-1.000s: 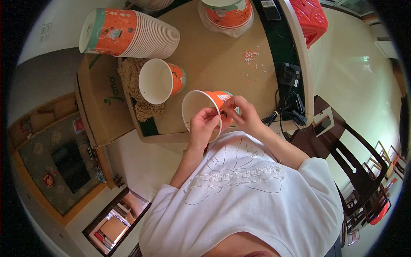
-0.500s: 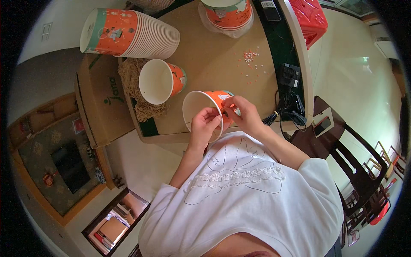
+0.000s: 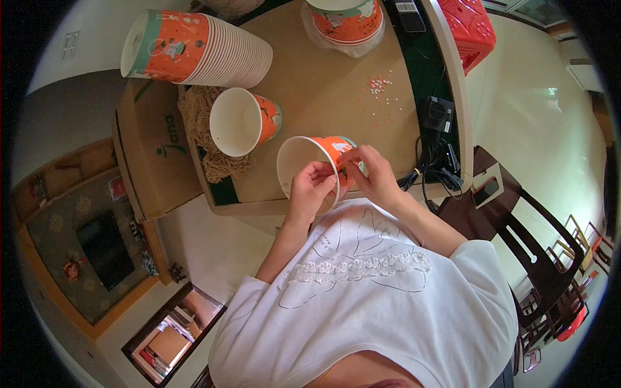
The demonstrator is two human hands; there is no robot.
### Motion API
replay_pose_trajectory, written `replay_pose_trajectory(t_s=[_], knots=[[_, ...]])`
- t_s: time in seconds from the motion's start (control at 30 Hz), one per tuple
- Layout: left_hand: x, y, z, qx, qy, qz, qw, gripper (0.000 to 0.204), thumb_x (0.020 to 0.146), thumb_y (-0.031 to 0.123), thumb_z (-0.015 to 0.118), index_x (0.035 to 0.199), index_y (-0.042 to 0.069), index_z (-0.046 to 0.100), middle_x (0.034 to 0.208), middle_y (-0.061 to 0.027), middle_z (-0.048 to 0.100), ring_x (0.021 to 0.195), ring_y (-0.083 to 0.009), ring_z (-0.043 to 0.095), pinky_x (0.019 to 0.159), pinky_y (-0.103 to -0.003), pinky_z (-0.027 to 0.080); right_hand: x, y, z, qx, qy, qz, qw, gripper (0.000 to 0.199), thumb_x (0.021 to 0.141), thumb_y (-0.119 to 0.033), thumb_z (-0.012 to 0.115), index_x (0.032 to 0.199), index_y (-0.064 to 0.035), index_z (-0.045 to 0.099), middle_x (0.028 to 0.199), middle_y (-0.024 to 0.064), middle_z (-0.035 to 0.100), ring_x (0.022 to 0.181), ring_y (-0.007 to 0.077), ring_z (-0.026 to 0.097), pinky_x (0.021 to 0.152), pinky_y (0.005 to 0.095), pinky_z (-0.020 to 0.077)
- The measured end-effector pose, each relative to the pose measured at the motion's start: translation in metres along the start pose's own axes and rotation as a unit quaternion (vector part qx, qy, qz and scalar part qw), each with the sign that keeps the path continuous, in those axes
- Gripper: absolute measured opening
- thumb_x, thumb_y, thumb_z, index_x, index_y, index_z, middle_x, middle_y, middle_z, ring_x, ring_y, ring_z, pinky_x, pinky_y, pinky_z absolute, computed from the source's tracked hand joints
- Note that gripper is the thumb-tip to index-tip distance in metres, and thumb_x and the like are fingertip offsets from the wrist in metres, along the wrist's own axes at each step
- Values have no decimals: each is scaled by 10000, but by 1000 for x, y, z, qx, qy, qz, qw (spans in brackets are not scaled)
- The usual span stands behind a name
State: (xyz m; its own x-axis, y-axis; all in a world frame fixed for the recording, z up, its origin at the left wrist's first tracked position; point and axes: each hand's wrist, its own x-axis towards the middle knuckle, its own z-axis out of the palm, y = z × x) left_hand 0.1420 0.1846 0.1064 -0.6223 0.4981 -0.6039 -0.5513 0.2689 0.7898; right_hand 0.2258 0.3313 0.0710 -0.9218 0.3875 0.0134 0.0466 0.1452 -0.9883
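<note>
An orange printed paper cup (image 3: 299, 158) with a white inside lies on its side at the table's near edge, its mouth facing left. My left hand (image 3: 312, 189) grips its near rim, some fingers inside the mouth and the thumb by the edge. Against the cup's outer wall my right hand (image 3: 375, 176) is closed in a pinch; whatever is between its fingertips is too small to make out. Another orange paper cup (image 3: 236, 123) rests on its side just to the left, a small dark spot inside it. Beside that cup lies a heap of tan string (image 3: 200, 123).
A long stack of nested paper cups (image 3: 223, 52) lies at the far left. More cups in clear wrap (image 3: 349, 29) stand at the back. Small white and orange beads (image 3: 378, 87) are scattered on the cardboard (image 3: 317, 90). Black cables (image 3: 424, 171) and a black device (image 3: 438, 113) lie right.
My right fingers have shifted slightly against the cup's wall. The cup and my left hand have moved a touch to the right.
</note>
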Motion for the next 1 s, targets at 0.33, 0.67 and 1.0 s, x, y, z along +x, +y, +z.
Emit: replay_pose_trajectory(t_s=[0.33, 0.67, 1.0], knots=[[4, -8, 4, 110, -29, 78, 990, 454, 763, 2, 638, 1158, 15, 415, 1088, -103, 560, 942, -165, 599, 703, -284, 527, -8, 10, 6, 112, -36, 48, 992, 130, 838, -11, 558, 954, -25, 502, 861, 136, 597, 757, 216, 621, 669, 312, 487], [13, -32, 12, 213, 120, 142, 959, 620, 704, -75, 635, 1209, 44, 296, 1066, -112, 538, 884, -160, 586, 657, -260, 514, -18, 35, 20, 127, -55, 113, 984, 129, 894, -55, 523, 1001, -15, 463, 890, 150, 614, 796, 215, 634, 665, 309, 493], [3, -18, 8, 139, 103, 127, 977, 514, 759, -12, 656, 1177, 25, 358, 1049, -109, 560, 910, -158, 588, 671, -251, 497, -7, 17, 28, 84, -4, 29, 996, 118, 860, -22, 541, 975, -15, 518, 892, 162, 618, 820, 278, 632, 693, 337, 497]])
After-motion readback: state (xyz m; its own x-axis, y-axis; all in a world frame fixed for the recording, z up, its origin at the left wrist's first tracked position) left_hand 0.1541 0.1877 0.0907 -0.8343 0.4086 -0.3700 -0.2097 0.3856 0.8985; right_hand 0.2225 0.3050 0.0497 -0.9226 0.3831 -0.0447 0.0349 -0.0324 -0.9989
